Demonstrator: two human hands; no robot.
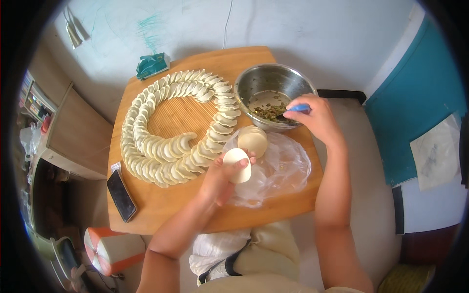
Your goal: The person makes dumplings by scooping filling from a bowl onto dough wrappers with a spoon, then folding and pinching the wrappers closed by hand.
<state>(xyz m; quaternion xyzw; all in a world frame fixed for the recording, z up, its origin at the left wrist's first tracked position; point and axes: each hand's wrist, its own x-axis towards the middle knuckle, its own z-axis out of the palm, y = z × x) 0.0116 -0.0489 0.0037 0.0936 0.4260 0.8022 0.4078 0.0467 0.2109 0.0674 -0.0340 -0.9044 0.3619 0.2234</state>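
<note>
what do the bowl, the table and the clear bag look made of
The bowl looks like polished metal, perhaps stainless steel: silvery with bright reflections. The table seems wood or wood-look laminate, smooth and honey-brown. The bag appears to be thin, soft plastic: see-through and crinkled.

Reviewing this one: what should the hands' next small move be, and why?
Probably the right hand should bring a little filling to the wrapper on the blue-handled utensil. The left hand holds that wrapper flat with no filling showing on it, and the utensil's end is down at the filling in the metal bowl.
</note>
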